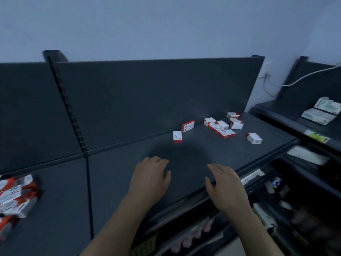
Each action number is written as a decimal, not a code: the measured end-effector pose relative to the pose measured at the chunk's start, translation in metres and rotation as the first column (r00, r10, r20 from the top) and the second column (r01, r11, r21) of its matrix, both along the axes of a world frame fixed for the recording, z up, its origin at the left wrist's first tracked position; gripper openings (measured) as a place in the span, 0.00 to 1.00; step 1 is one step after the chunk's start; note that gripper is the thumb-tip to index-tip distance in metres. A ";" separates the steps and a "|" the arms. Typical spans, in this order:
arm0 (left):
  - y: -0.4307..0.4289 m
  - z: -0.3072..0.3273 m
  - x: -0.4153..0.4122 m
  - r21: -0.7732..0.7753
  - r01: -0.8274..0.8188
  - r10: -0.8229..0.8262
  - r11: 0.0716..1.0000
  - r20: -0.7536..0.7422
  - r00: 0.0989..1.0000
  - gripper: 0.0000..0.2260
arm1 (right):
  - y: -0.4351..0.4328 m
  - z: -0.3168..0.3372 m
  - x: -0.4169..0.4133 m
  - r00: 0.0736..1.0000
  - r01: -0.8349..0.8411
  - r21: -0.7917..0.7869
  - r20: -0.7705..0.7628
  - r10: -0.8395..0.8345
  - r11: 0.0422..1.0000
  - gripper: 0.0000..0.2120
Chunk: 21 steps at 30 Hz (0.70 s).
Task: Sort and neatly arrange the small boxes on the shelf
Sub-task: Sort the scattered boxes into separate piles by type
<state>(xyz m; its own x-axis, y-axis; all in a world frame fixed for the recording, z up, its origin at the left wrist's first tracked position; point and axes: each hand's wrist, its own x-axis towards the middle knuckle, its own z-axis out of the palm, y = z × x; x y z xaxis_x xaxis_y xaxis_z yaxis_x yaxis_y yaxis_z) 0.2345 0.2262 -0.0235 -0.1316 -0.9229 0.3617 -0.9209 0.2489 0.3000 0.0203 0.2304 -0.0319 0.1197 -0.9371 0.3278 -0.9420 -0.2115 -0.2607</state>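
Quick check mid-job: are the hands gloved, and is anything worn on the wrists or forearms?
No gloves. The left hand and right hand are both bare, with no ring, watch or band visible. The left forearm and right forearm are bare too; no sleeve shows.

Behind, pale bluish wall [166,24]. At right, white cable [313,73] draped down toward neighbouring dark rack [287,122]. On that rack, pale green-and-white cartons [320,113] lying flat; just below, yellow label [316,136] on front edge. Lower down, blurred packets [263,217] on dim tiers.
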 end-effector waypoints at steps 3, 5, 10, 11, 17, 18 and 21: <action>-0.027 0.000 -0.041 -0.008 0.011 -0.011 1.000 -0.006 1.000 0.16 | -0.023 -0.002 -0.045 0.999 0.032 0.023 -0.003 -0.032 0.999 0.19; -0.044 -0.002 -0.063 -0.010 0.002 -0.002 1.000 -0.005 1.000 0.17 | -0.037 -0.006 -0.072 0.999 0.048 0.032 0.006 -0.048 0.998 0.19; -0.100 -0.012 -0.111 0.033 -0.036 0.035 0.999 0.030 0.999 0.17 | -0.086 -0.009 -0.118 0.999 0.047 0.049 0.017 -0.048 0.998 0.16; -0.113 -0.013 -0.115 0.052 -0.045 0.043 0.998 0.032 0.999 0.16 | -0.098 -0.009 -0.122 0.999 0.042 0.051 0.023 -0.043 0.998 0.15; -0.138 -0.014 -0.113 0.085 -0.099 0.096 0.991 0.040 0.995 0.14 | -0.112 -0.004 -0.121 0.999 0.021 0.084 0.031 -0.023 0.996 0.15; -0.145 -0.014 -0.113 0.095 -0.104 0.101 0.990 0.044 0.994 0.14 | -0.117 -0.003 -0.121 0.999 0.022 0.084 0.033 -0.024 0.996 0.15; -0.185 -0.016 -0.114 0.099 -0.107 0.104 0.989 0.037 0.994 0.14 | -0.150 -0.002 -0.125 0.998 0.028 0.102 0.047 -0.033 0.994 0.13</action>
